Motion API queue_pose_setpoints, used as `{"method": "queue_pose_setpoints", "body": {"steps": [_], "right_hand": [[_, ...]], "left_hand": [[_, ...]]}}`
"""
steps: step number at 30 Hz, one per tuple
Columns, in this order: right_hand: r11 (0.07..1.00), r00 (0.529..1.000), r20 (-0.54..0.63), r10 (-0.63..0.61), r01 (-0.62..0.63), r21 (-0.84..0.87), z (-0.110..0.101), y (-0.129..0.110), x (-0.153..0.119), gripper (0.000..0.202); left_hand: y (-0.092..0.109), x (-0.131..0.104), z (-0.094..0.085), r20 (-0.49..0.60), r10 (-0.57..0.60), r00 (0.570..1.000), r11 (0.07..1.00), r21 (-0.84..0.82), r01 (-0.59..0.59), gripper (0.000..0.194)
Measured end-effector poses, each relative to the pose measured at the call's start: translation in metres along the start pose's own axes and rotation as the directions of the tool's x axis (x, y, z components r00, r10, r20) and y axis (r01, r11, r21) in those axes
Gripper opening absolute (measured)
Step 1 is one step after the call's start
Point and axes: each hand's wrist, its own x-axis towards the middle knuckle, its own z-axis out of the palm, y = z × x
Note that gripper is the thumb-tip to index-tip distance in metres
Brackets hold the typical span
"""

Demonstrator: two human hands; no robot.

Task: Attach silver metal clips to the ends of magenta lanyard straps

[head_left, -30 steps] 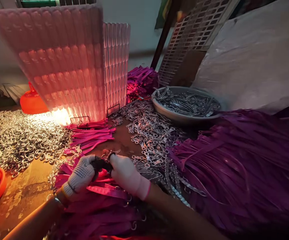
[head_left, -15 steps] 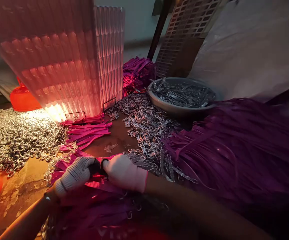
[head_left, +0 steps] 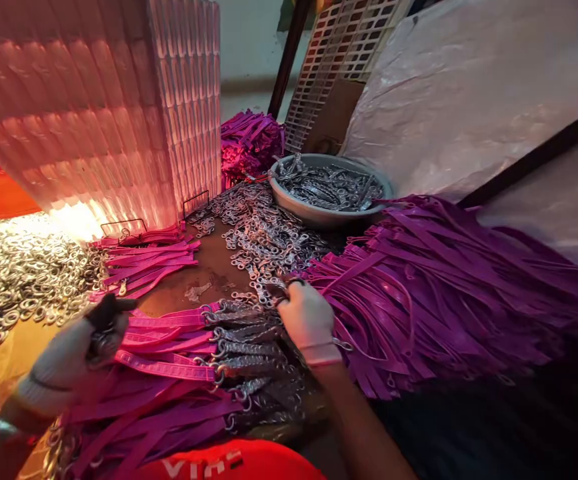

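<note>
Lettering, cropped by the bottom edge, marks the red object point(head_left: 239, 457) nearest you; what it is cannot be made out. Beyond it, the pink straps point(head_left: 179, 370) lie between your 2 gloved hands, joined by rings to braided chains point(head_left: 249, 347) on their right. Your left hand point(head_left: 69, 353) is blurred beside the straps' left ends, its dark-tipped fingers bent; you cannot tell whether they pinch anything. Your right hand point(head_left: 311, 327) has its thumb and forefinger drawn close at the near edge of the metal links point(head_left: 269, 240); something dark shows there, but whether it is gripped is unclear. Purple straps point(head_left: 443, 280) spread to its right, their near ends lost in shadow. Farther off, the bowl point(head_left: 309, 212) holds more chains, and the clear trays point(head_left: 83, 153) run past the top edge.
</note>
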Motion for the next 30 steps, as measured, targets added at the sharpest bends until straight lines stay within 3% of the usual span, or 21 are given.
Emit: {"method": "queue_pose_setpoints", "body": {"steps": [2, 4, 6, 10, 12, 15, 17, 20, 22, 23, 25, 27, 30], "right_hand": [[0.987, 0.987, 0.06, 0.147, -0.142, -0.078, 0.017, 0.017, 0.005, 0.024], [0.985, 0.984, 0.095, 0.154, -0.145, -0.096, 0.03, 0.025, 0.005, 0.022], [0.99, 0.988, 0.1, 0.121, -0.113, -0.088, 0.037, 0.029, 0.001, 0.022], [0.998, 0.994, 0.087, 0.059, -0.057, -0.025, 0.032, 0.032, -0.004, 0.03], [0.982, 0.999, 0.034, 0.002, -0.009, 0.187, 0.022, 0.025, -0.007, 0.035], [0.827, 0.99, -0.04, -0.136, 0.136, 0.546, 0.003, -0.005, -0.017, 0.039], [0.76, 0.949, -0.047, -0.312, 0.279, 0.588, -0.011, -0.035, -0.026, 0.039], [0.686, 0.792, -0.02, -0.611, 0.541, 0.486, -0.028, -0.077, -0.037, 0.047], [0.633, 0.697, -0.002, -0.717, 0.652, 0.418, -0.035, -0.096, -0.041, 0.051], [0.627, 0.682, 0.002, -0.731, 0.67, 0.398, -0.038, -0.103, -0.042, 0.048], [0.666, 0.715, 0.029, -0.699, 0.635, 0.392, -0.041, -0.11, -0.042, 0.039], [0.715, 0.761, 0.082, -0.643, 0.56, 0.419, -0.043, -0.114, -0.043, 0.03], [0.694, 0.741, 0.146, -0.655, 0.514, 0.504, -0.043, -0.12, -0.044, 0.028]], "left_hand": [[-0.003, 0.003, 0.027, 0.169, -0.141, 0.975, 0.937, -0.294, 0.187, 0.049], [-0.004, 0.007, 0.046, 0.342, -0.181, 0.922, 0.87, -0.382, 0.312, 0.055], [-0.005, 0.008, 0.055, 0.423, -0.179, 0.888, 0.847, -0.392, 0.357, 0.055], [-0.015, 0.002, 0.057, 0.387, -0.168, 0.906, 0.885, -0.346, 0.312, 0.036], [-0.022, -0.003, 0.055, 0.373, -0.114, 0.921, 0.921, -0.307, 0.239, 0.037], [-0.027, -0.01, 0.055, 0.367, 0.007, 0.93, 0.952, -0.286, 0.105, 0.039], [-0.026, -0.013, 0.059, 0.347, 0.021, 0.938, 0.952, -0.294, 0.087, 0.036], [-0.022, -0.017, 0.067, 0.367, -0.054, 0.929, 0.93, -0.321, 0.181, 0.036], [-0.021, -0.02, 0.071, 0.418, -0.092, 0.904, 0.918, -0.315, 0.239, 0.04], [-0.022, -0.022, 0.072, 0.429, -0.08, 0.9, 0.92, -0.315, 0.232, 0.042], [-0.024, -0.025, 0.074, 0.393, 0.041, 0.919, 0.939, -0.329, 0.1, 0.045], [-0.027, -0.027, 0.076, 0.28, 0.224, 0.934, 0.94, -0.317, -0.13, 0.051], [-0.031, -0.027, 0.081, 0.105, 0.325, 0.94, 0.929, -0.222, -0.296, 0.059]]}}
